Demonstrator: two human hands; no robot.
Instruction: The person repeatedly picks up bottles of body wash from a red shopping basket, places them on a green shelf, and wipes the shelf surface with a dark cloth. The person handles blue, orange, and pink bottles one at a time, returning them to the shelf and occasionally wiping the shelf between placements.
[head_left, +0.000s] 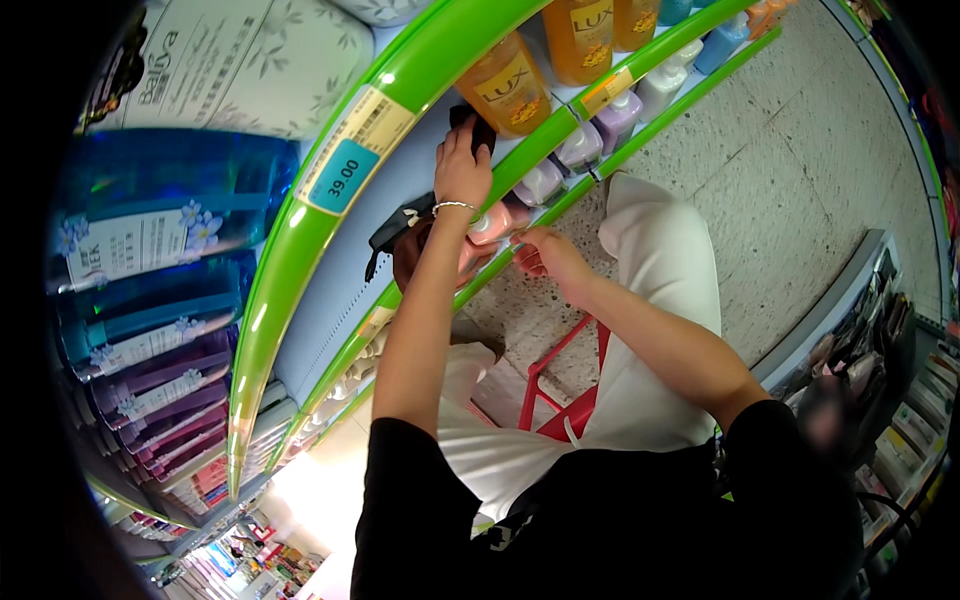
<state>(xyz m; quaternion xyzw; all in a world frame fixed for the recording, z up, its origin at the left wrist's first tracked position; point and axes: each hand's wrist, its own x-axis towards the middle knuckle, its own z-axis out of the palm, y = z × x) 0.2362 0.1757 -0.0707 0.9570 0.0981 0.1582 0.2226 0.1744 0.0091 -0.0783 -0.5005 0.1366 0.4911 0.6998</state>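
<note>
My left hand (460, 169), with a bracelet at its wrist, reaches onto a pale shelf board (319, 300). Its fingers and thumb close on a dark item (484, 135), perhaps cloth, beside an amber Lux bottle (510, 90). Below the left wrist lie a black pouch-like thing (401, 223) and a brown item (409, 255), both partly hidden by the forearm. My right hand (553, 259) is lower down, fingers curled, its tips at the lower shelf's green edge beside pink bottles (491, 225). Whether it grips anything cannot be made out.
Green shelf rails (330, 157) curve past on the left, one bearing a price tag (345, 176). Large blue bottles (150, 225) stand on the upper shelf. Lilac bottles (581, 146) line the lower one. A red stool frame (555, 375) is between my legs on the speckled floor (750, 150).
</note>
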